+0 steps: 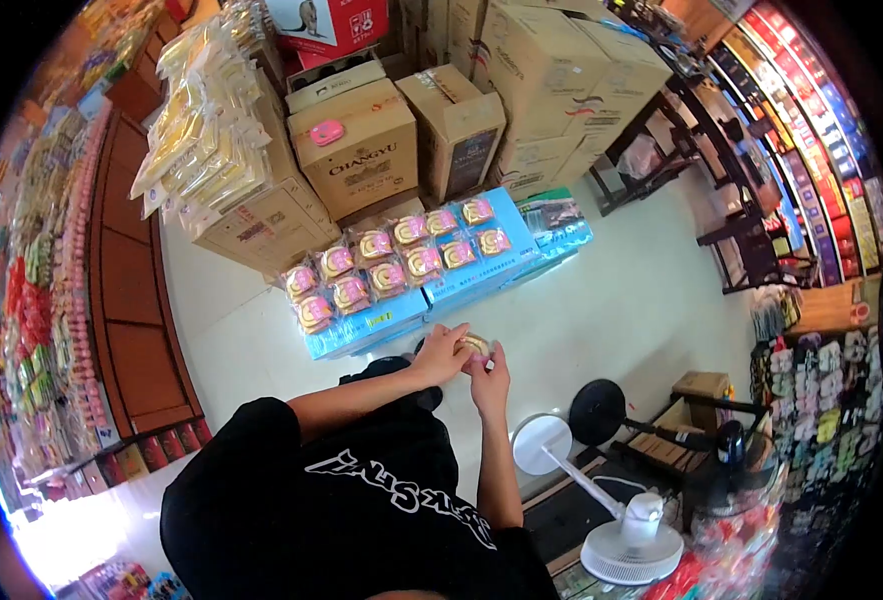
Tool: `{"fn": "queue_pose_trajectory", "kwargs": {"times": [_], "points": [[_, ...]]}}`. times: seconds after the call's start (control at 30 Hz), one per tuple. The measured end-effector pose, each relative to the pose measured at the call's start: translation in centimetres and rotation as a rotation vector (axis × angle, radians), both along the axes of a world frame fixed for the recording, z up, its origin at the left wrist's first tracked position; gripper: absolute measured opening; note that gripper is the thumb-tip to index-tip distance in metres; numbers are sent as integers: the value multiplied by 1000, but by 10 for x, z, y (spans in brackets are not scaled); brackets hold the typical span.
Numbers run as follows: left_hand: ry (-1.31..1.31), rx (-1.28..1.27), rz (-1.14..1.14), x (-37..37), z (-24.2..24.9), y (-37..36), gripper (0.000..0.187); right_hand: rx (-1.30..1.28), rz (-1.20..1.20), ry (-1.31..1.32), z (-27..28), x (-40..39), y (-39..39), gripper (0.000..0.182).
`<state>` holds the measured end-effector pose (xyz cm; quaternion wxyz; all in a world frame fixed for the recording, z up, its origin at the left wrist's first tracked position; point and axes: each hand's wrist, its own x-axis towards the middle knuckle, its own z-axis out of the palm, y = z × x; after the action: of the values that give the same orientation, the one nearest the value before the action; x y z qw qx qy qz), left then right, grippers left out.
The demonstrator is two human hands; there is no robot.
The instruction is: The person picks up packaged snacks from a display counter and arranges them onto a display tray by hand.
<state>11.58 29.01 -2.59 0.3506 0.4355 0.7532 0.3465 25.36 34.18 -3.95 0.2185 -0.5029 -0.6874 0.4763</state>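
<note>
Cardboard dominates the scene: tall brown cartons point(551, 70) are stacked at the back, one marked CHANGYU point(354, 150), with a heap of clear-wrapped yellow packets point(201, 140) on the cartons to the left. Pale glossy floor point(641, 300) runs between the stack and the dark wooden shelf racks point(741, 200) on the right. White desk fan point(626, 535) sits low right, near the person's elbow.

Blue flat boxes point(481, 275) lie on the floor in front of the cartons and serve as a display surface; two rows of small round pastries in pink-and-clear wrappers point(396, 262) lie on top, packed edge to edge.

Both hands meet just in front of the blue boxes, over the floor. Left hand point(441, 352) is curled from the left around one small round wrapped pastry point(474, 345); right hand point(489, 375) pinches it from below, fingers closed on the wrapper. The pastry is held clear of the rows, not touching them.

Judgement: a two-hand hold suits a slippery wrapper; keep the grip light on the edges so the pastry is not crushed, and hold it label up and level, matching the rows.
</note>
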Motion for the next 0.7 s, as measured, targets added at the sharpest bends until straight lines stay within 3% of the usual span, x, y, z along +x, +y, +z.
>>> {"fn": "queue_pose_trajectory", "kwargs": {"times": [0.23,0.37,0.47,0.53,0.63,0.7], "points": [[-75,16,145,-41,-20,57,53,-70,94,-42,17,-56,73,54],[-183,47,256,-60,-29,86,53,-50,226,-107,1,-76,118,55],[-93,9,316,-71,-42,101,55,-47,360,-107,-15,-93,151,58],[-126,-2,365,-85,-36,112,56,-76,388,-44,-24,-109,165,59],[-196,-21,455,-101,-21,120,56,-56,395,-147,-20,-133,178,55],[-165,-29,493,-111,-20,124,56,-184,389,-81,-23,-149,186,54]]}}
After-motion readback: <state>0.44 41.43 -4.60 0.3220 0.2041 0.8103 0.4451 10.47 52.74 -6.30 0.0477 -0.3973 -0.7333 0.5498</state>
